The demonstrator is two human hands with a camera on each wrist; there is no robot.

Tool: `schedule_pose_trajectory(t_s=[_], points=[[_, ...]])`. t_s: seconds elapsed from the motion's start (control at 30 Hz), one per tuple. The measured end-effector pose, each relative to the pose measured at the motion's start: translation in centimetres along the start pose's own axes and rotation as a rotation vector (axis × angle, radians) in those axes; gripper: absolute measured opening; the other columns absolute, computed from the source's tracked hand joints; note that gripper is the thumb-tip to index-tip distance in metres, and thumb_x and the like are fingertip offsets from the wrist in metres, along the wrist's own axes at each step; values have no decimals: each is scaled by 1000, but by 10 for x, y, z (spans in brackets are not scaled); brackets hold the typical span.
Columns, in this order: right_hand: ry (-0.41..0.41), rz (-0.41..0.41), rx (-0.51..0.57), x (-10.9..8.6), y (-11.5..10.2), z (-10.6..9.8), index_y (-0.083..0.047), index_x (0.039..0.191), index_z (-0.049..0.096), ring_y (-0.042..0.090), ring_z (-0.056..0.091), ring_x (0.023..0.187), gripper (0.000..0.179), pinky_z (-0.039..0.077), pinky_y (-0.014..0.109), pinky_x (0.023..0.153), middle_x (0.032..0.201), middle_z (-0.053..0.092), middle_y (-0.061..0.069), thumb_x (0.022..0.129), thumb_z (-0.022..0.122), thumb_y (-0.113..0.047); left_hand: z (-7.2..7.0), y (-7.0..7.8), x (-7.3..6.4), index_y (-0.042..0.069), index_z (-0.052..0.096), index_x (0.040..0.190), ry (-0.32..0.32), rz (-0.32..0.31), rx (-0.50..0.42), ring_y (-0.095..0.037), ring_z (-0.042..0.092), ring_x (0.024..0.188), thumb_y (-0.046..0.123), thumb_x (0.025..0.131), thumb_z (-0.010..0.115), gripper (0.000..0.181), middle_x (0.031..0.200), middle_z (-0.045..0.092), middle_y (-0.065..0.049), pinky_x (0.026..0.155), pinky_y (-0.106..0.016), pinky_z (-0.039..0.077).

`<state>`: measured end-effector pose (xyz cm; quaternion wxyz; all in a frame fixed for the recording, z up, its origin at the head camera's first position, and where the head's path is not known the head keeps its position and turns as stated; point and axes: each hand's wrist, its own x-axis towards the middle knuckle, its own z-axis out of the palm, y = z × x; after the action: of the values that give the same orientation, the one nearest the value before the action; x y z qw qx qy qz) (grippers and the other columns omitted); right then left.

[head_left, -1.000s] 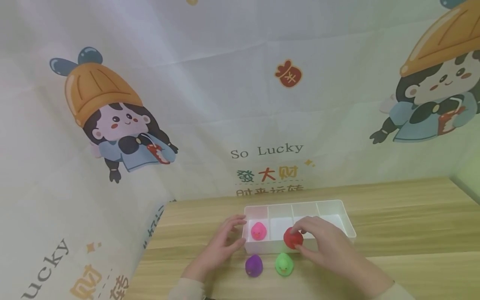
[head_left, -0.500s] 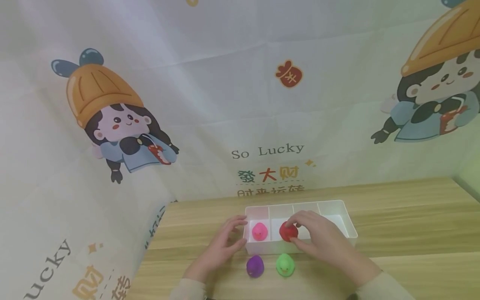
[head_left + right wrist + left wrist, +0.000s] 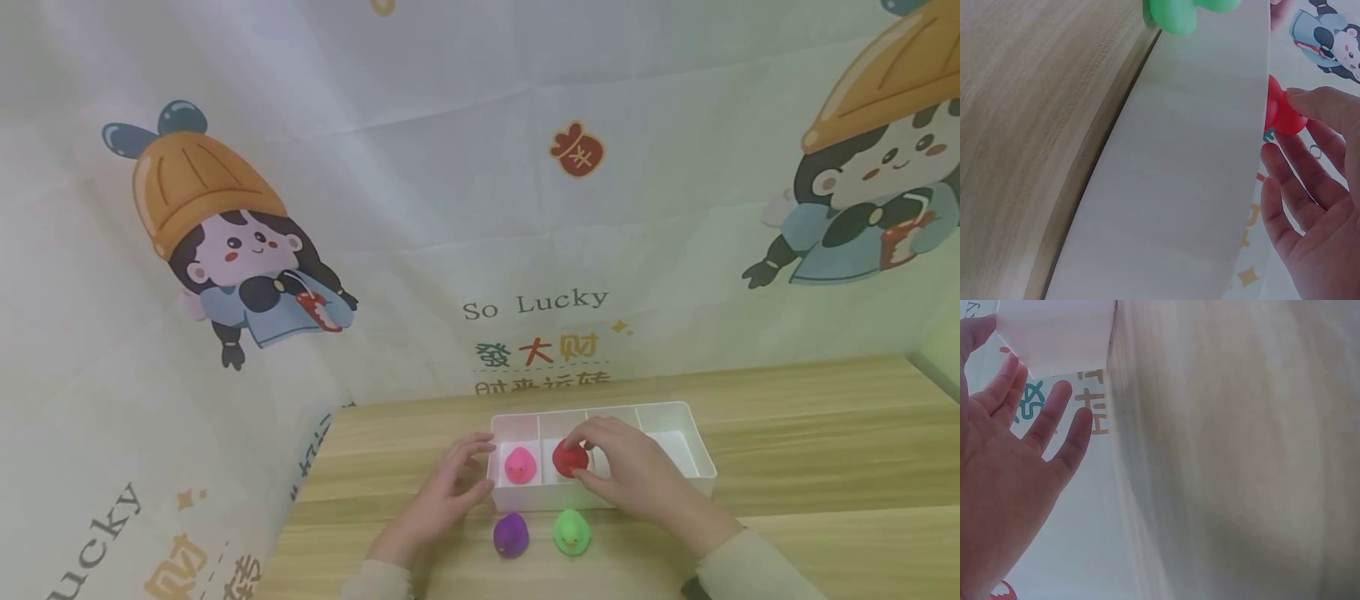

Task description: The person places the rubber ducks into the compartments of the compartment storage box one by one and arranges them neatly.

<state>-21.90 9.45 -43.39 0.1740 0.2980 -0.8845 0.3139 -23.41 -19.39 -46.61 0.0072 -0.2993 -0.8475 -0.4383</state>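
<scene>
My right hand [image 3: 633, 475] pinches a red toy duck [image 3: 569, 459] between thumb and fingers, at the second compartment from the left of a white divided box [image 3: 540, 498]. In the right wrist view the red duck [image 3: 1286, 112] is partly hidden behind the box wall [image 3: 1191, 156]. My left hand [image 3: 447, 490] stands at the box's left end, its fingers relaxed and touching or nearly touching it. The left wrist view shows that hand [image 3: 1016, 444] spread beside the box's end wall [image 3: 1060, 337]. A pink toy duck [image 3: 520, 466] sits in the leftmost compartment.
In front of the box, a purple toy duck [image 3: 511, 535] and a green toy duck [image 3: 572, 532] stand on the wooden table [image 3: 825, 450]. A printed cloth [image 3: 420, 208] hangs behind the table and along its left side.
My right hand has carried the red duck left and slightly back, from over the box's front wall to the second compartment. The left hand has stayed in place.
</scene>
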Motion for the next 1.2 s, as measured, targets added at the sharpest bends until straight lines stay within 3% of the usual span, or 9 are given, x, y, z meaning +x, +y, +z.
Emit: schedule_pose_trajectory(t_s=[0.13,0.37,0.47,0.73,0.83,1.1,1.2], points=[[-3,16,3,1,3,3,-28,94,58,5,50,86,27,44,22,74,91,54,-20,71,72,-23,-5,20,-1,13,43,124,-3,-6,-18,-26,43,106,11,85,58,42,137,30,-4,86,-51,37],[-27,15,31,4,6,9,-29,92,58,3,50,87,26,43,23,76,89,55,-21,71,72,-21,3,-11,0,15,40,128,-10,-15,-6,-29,41,109,28,86,56,47,140,27,-1,87,-48,37],[-42,17,39,6,7,11,-28,91,58,4,51,86,25,43,23,76,88,55,-21,71,72,-21,3,-10,0,14,40,128,-13,-20,1,-30,41,109,27,86,56,47,140,26,-2,87,-49,37],[-117,68,27,12,12,17,-30,88,59,5,51,84,23,44,25,73,86,55,-20,70,73,-24,-3,17,-2,6,41,126,-7,-9,-45,-35,41,108,13,85,58,44,138,28,-6,86,-53,37],[-130,76,12,14,14,19,-29,87,59,7,52,83,23,44,25,73,85,55,-19,70,73,-23,-4,21,-2,7,41,126,-12,-4,-42,-35,41,108,12,85,58,44,138,28,-6,85,-53,37],[-152,106,-2,21,22,24,-28,86,60,6,52,80,25,44,25,71,83,56,-18,67,75,-21,2,-10,-1,12,40,128,-11,0,0,-32,41,108,25,86,56,46,139,27,-1,83,-48,41],[-163,100,-13,23,24,25,-28,85,60,6,52,80,25,44,25,71,82,57,-18,66,76,-21,2,-13,0,14,39,128,-13,-15,-9,-30,41,109,29,86,56,48,140,26,0,85,-48,39]])
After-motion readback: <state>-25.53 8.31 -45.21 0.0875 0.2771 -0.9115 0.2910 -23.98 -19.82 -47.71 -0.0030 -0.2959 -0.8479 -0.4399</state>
